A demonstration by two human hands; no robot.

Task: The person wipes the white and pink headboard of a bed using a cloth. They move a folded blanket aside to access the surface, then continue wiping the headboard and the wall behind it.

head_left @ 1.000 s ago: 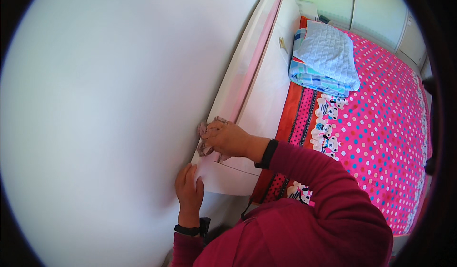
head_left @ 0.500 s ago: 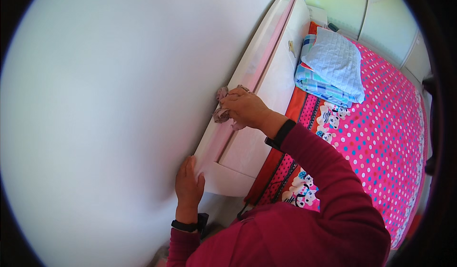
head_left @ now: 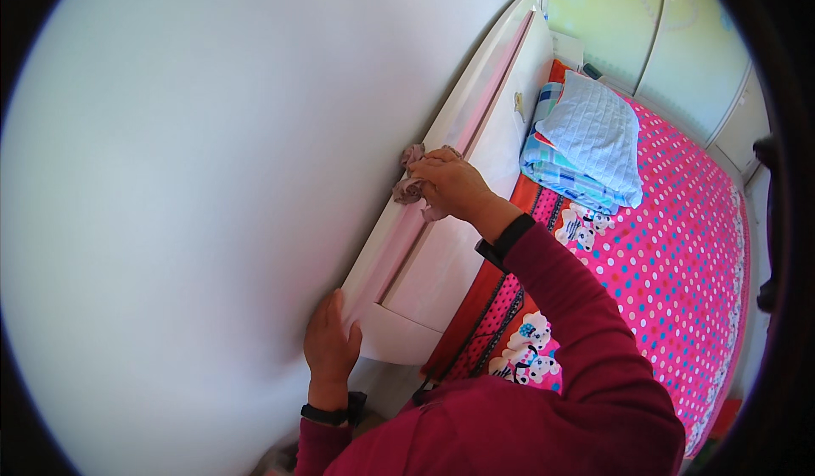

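Headboard (head_left: pixel 392 249) top: open beyond the cloth (head_left: pixel 409 189) to the far end; open also between the two hands. Obstructed midway by cloth and right hand (head_left: pixel 457 186); near end occupied by left hand (head_left: pixel 331 340).
Wall (head_left: pixel 187 187): barrier along the left edge.
Right side: pillow (head_left: pixel 594 124) on quilt (head_left: pixel 564 173), beside the far half.
Bed (head_left: pixel 662 247): open surface right of the pillow; right sleeve (head_left: pixel 573 285) spans the nearer part.

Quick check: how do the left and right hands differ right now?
The right hand grips a crumpled cloth; the left hand holds none. The right hand is partway along the headboard, while the left hand is at its near end. The right hand curls over the cloth; the left hand is opened out, thumb apart. Both wear a dark wristband.
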